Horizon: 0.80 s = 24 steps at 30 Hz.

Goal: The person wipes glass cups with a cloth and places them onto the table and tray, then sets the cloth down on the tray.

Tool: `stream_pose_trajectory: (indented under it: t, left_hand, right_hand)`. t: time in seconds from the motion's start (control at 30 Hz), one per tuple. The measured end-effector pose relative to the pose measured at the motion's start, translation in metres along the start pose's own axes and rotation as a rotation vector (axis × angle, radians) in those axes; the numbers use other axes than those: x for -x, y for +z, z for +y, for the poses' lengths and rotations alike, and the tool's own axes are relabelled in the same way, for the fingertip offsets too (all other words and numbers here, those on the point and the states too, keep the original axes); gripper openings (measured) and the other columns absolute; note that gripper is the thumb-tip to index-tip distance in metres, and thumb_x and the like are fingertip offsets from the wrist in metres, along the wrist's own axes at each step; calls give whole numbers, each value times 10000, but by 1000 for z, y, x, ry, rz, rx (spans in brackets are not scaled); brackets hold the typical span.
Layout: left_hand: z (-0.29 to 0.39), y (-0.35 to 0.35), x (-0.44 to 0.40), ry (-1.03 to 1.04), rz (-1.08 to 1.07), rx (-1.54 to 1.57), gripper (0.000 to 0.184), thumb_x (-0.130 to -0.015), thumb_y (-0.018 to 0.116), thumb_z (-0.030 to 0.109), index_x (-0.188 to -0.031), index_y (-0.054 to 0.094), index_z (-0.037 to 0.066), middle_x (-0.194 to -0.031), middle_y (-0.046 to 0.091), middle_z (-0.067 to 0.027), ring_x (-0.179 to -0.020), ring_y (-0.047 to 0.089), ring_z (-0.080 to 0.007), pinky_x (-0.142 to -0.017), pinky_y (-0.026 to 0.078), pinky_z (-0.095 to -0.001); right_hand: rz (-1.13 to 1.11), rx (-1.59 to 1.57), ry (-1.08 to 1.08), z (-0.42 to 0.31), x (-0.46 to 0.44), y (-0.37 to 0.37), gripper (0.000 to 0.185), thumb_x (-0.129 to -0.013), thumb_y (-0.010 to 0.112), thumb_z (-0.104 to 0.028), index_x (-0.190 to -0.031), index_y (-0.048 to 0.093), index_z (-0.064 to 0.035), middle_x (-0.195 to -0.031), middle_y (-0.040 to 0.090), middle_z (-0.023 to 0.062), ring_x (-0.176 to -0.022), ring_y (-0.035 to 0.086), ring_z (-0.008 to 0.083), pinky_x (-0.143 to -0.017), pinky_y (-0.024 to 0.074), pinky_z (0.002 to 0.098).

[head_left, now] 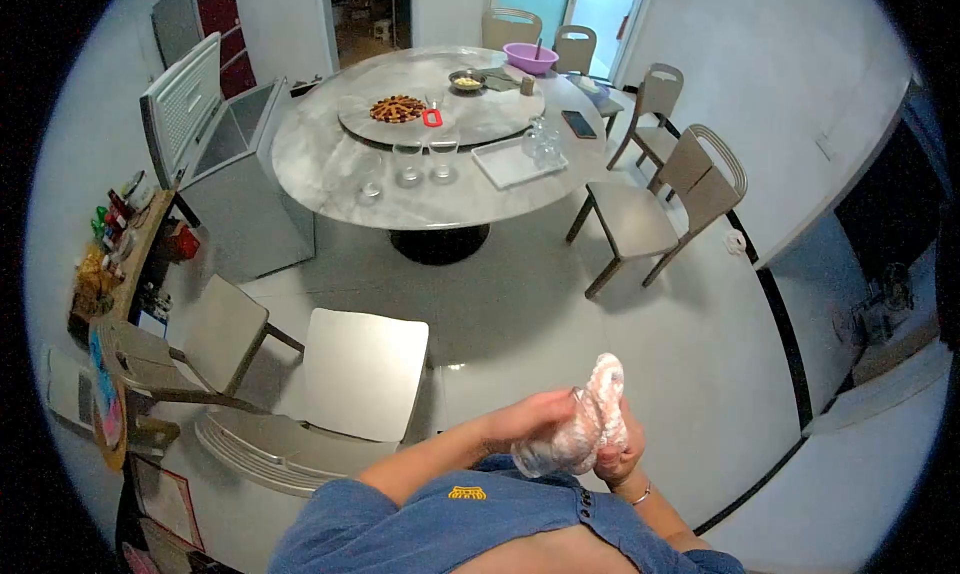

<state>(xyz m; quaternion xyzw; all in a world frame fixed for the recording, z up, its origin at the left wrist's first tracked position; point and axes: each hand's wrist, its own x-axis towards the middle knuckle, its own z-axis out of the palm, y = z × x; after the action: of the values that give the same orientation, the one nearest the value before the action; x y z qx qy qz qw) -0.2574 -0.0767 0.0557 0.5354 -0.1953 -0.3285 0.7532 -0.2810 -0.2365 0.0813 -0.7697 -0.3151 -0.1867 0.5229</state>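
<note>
L hand [545, 414] is curled over a clear drinking glass [535, 461], fingers closed round its side; R hand [622, 454] has its fingers bunched on a pink-and-white cloth [605, 389]. Glass + cloth are pressed together betw. the hands, in front of the chest; can't tell how much cloth is inside the glass vs. around it. R wrist has a bracelet [643, 494]. Blue shirt [400, 524] w/ small yellow emblem just below.

Nearest furniture: pale-seat chair [365, 374], L of the hands. Further fwd, well apart from them, a round marble-look table [320, 154]. Near edge of it: three clear tumblers [408, 169], then a white tray [505, 169] w/ more glassware [543, 144] at its R end, phone [578, 125] just beside. On the raised turntable [480, 124]: pile of brown food [398, 109], red-handled item [432, 119] (type unclear), metal bowl [466, 81] w/ pale contents. Purple basin [530, 59] at far R edge.

L of table: chest freezer [250, 214], lid up. R: another chair [630, 219], seat twd the table.
</note>
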Motion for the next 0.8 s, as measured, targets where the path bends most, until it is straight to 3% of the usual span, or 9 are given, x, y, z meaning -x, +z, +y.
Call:
stream_pose_trajectory:
  t: [0.07, 0.23, 0.3, 0.4, 0.47, 0.53, 0.6, 0.73, 0.8]
  left_hand:
    - [-2, 2, -22, -135, -86, 857, 450, -850, 372, 397, -1110, 427, 33, -1072, 495, -119, -947, 506, -234, -791, 427, -358]
    - [0, -9, -69, -77, -72, 898, 485, -877, 316, 368, -1214, 302, 19, -1187, 409, -107, -1082, 419, -219, -906, 344, -364]
    - [-9, -18, -81, 48, 165, 408, 559, -841, 437, 359, -1237, 242, 17, -1187, 394, -106, -1091, 400, -196, -912, 327, -349]
    - [5, -31, -87, 150, 195, -32, 714, -754, 594, 326, -1258, 186, 26, -1188, 379, -106, -1091, 388, -192, -917, 310, -326]
    - [23, -40, -93, 112, 283, -7, 789, -700, 649, 309, -1262, 173, 25, -1195, 368, -119, -1104, 375, -202, -924, 301, -325]
    - [33, -56, -100, 67, 361, 23, 868, -645, 703, 293, -1266, 160, 24, -1203, 358, -132, -1116, 362, -212, -930, 292, -323]
    - [39, -77, -105, 68, 511, -257, 866, -623, 714, 263, -1258, 178, 20, -1210, 350, -147, -1138, 335, -217, -934, 285, -324]
    - [48, -151, -122, 226, 616, -727, 864, -558, 751, 193, -1233, 233, 47, -1142, 403, -126, -1118, 356, -234, -928, 300, -331]
    - [47, -201, -131, 239, 648, -688, 860, -536, 755, 173, -1222, 249, 59, -1126, 414, -107, -1104, 374, -233, -928, 306, -331]
  right_hand:
    - [49, -89, 38, 8, -22, -11, 450, -828, 384, -391, -861, 573, 16, -919, 561, 162, -843, 534, 355, -796, 371, 437]
    - [19, -294, 347, 65, -42, -42, 372, -834, 429, -285, -889, 542, 65, -911, 554, 188, -799, 553, 279, -704, 433, 333]
    - [-63, -208, 241, 94, -53, -48, 359, -840, 423, -265, -893, 539, 70, -889, 563, 173, -799, 549, 255, -696, 432, 324]
    - [-128, -135, 43, 113, -78, -36, 316, -852, 425, -228, -873, 556, 60, -805, 589, 104, -800, 542, 203, -681, 432, 297]
    - [151, -565, 692, 107, -100, -20, 318, -856, 426, -251, -857, 570, 32, -790, 588, 73, -781, 552, 201, -692, 439, 298]
    - [105, -621, 731, 133, -129, -12, 373, -868, 385, -322, -930, 543, 11, -883, 573, 75, -806, 553, 203, -720, 444, 302]
    - [290, -1204, 886, 157, -163, 1, 451, -870, 327, -386, -1028, 483, 7, -960, 546, 99, -854, 542, 201, -751, 442, 314]
    - [239, -1355, 878, 190, -218, 22, 468, -866, 302, -405, -1041, 463, -2, -960, 542, 117, -870, 539, 221, -778, 435, 343]
    - [287, -1321, 958, 212, -245, 38, 457, -865, 314, -399, -1034, 465, -2, -957, 542, 113, -859, 544, 217, -762, 445, 338]
